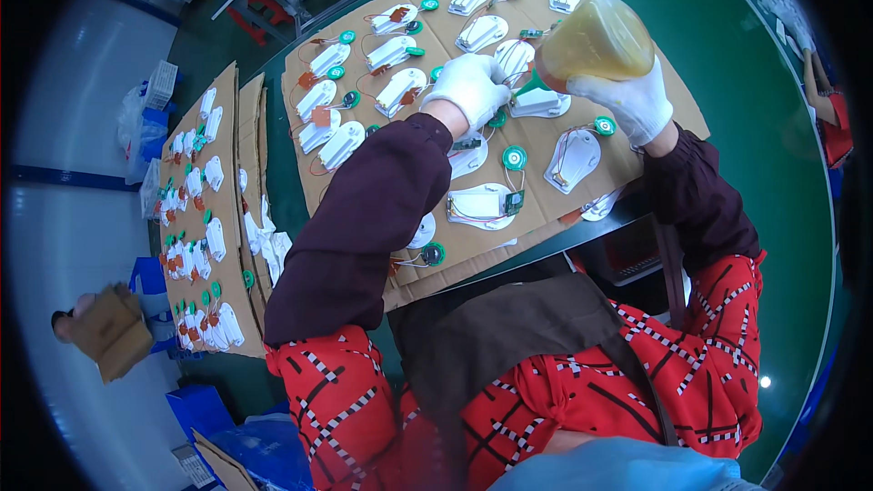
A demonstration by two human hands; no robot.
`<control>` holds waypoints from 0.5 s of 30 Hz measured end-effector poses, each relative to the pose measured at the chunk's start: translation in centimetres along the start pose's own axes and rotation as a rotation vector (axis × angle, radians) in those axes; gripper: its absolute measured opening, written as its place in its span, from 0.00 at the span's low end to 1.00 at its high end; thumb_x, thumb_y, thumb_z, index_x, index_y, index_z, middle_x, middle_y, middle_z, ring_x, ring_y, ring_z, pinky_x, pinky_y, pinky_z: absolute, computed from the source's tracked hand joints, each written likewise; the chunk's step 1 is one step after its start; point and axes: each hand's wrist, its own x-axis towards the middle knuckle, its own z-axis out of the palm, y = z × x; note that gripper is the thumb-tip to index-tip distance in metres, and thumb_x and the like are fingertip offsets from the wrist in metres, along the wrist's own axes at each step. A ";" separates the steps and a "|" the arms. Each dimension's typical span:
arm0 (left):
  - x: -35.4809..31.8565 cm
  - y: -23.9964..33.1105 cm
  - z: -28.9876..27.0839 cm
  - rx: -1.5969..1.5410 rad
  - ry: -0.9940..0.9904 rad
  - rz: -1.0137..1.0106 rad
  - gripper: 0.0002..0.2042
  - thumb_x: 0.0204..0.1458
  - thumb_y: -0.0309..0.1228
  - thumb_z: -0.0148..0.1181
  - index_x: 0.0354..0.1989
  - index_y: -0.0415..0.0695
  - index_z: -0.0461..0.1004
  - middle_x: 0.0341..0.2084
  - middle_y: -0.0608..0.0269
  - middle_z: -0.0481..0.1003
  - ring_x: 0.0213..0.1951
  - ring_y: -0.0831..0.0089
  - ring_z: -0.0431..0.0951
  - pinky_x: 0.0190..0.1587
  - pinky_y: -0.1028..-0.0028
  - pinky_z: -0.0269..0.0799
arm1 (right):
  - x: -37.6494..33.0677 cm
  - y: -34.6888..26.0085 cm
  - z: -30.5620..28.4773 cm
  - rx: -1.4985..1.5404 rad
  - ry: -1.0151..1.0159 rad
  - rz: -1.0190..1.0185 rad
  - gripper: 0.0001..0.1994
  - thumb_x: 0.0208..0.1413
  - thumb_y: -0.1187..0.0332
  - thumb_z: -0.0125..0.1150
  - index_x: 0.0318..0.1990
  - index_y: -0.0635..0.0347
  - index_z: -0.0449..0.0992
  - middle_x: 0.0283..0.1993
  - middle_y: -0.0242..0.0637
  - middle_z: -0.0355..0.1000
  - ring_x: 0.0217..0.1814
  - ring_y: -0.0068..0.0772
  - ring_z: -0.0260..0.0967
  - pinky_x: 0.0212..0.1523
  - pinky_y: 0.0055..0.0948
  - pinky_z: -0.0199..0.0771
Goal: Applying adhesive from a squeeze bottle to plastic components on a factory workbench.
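Observation:
Both my hands wear white gloves. In my right hand [627, 102] is a squeeze bottle [596, 41] of yellowish liquid, tipped over with its green nozzle [535, 85] pointing down to the left. The nozzle is close above a white plastic housing [544, 105] lying on the cardboard sheet [536, 145]. Just left of that housing is my left hand [471, 89], its fingers drawn together by the nozzle; what they pinch, if anything, is hidden. A green round disc [497, 118] shows below those fingers. Nearer me lies another housing with a green circuit board [513, 203] and thin wires.
Several similar housings [391, 53] with wired green discs [515, 158] cover the cardboard around my hands. On the left, a second cardboard sheet [238, 255] bears more such parts. Farther left a person carries a cardboard box [114, 332]. Another person's arm [818, 95] shows at the right.

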 end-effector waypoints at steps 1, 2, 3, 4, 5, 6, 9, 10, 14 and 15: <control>0.0 0.0 0.0 0.001 0.000 0.000 0.09 0.46 0.29 0.56 0.33 0.37 0.76 0.20 0.59 0.76 0.21 0.75 0.76 0.25 0.77 0.71 | -0.1 0.1 -0.2 0.001 0.001 0.000 0.31 0.35 0.74 0.72 0.50 0.64 0.65 0.44 0.37 0.70 0.43 0.27 0.69 0.40 0.25 0.72; 0.0 0.0 0.1 0.037 0.022 0.023 0.10 0.45 0.29 0.56 0.33 0.37 0.76 0.20 0.58 0.76 0.21 0.74 0.76 0.26 0.76 0.71 | -0.3 0.2 -0.4 -0.018 0.011 -0.020 0.31 0.35 0.74 0.72 0.50 0.64 0.65 0.44 0.36 0.70 0.44 0.27 0.69 0.41 0.25 0.72; -0.1 0.0 0.1 0.072 0.044 0.046 0.10 0.44 0.30 0.56 0.33 0.37 0.76 0.20 0.57 0.76 0.22 0.73 0.76 0.27 0.75 0.71 | -0.5 0.2 -0.4 -0.036 0.021 -0.040 0.32 0.34 0.74 0.72 0.51 0.64 0.64 0.45 0.36 0.70 0.44 0.27 0.69 0.41 0.25 0.72; -0.1 0.0 0.1 0.072 0.044 0.045 0.10 0.44 0.30 0.56 0.33 0.37 0.76 0.20 0.57 0.76 0.22 0.73 0.76 0.27 0.75 0.71 | -0.7 0.1 -0.4 -0.035 0.021 -0.040 0.32 0.34 0.74 0.72 0.51 0.64 0.64 0.45 0.36 0.70 0.44 0.27 0.69 0.41 0.25 0.72; -0.2 0.1 0.0 0.074 0.041 0.037 0.10 0.44 0.30 0.56 0.33 0.37 0.76 0.21 0.56 0.76 0.22 0.73 0.77 0.28 0.75 0.71 | -0.9 0.0 -0.4 -0.004 0.019 -0.002 0.31 0.35 0.74 0.72 0.51 0.64 0.64 0.45 0.36 0.70 0.44 0.27 0.68 0.42 0.26 0.72; -0.2 0.1 0.0 0.076 0.037 0.028 0.10 0.44 0.30 0.56 0.33 0.37 0.76 0.21 0.56 0.76 0.23 0.72 0.77 0.29 0.74 0.72 | -1.0 -0.1 -0.4 0.028 0.018 0.035 0.31 0.36 0.74 0.72 0.51 0.63 0.64 0.45 0.36 0.70 0.45 0.27 0.68 0.42 0.26 0.72; -0.2 0.1 0.0 0.048 0.034 0.032 0.10 0.44 0.30 0.56 0.33 0.38 0.76 0.21 0.56 0.76 0.24 0.72 0.77 0.30 0.74 0.72 | -1.0 -0.5 -0.4 0.109 0.006 0.135 0.31 0.36 0.73 0.71 0.52 0.63 0.64 0.45 0.36 0.70 0.46 0.27 0.68 0.44 0.26 0.71; -0.1 0.0 0.1 0.047 0.033 0.033 0.10 0.44 0.30 0.56 0.33 0.38 0.76 0.21 0.56 0.76 0.24 0.72 0.77 0.30 0.74 0.72 | -1.1 -0.4 -0.5 0.108 0.007 0.135 0.31 0.36 0.73 0.71 0.52 0.63 0.64 0.45 0.36 0.70 0.46 0.27 0.68 0.44 0.26 0.71; -0.2 0.0 0.0 0.062 0.036 0.040 0.10 0.43 0.30 0.57 0.32 0.38 0.76 0.23 0.56 0.76 0.25 0.72 0.77 0.31 0.75 0.71 | -1.0 -0.1 -0.5 0.130 0.034 0.134 0.30 0.38 0.72 0.70 0.52 0.63 0.64 0.45 0.36 0.70 0.45 0.26 0.68 0.43 0.25 0.71; -0.4 0.0 -0.1 0.061 0.035 0.043 0.10 0.43 0.30 0.57 0.32 0.38 0.76 0.24 0.56 0.76 0.26 0.73 0.76 0.32 0.75 0.71 | -0.9 -0.2 -0.6 0.190 0.054 0.141 0.29 0.39 0.72 0.70 0.51 0.63 0.65 0.45 0.36 0.70 0.44 0.26 0.68 0.42 0.25 0.70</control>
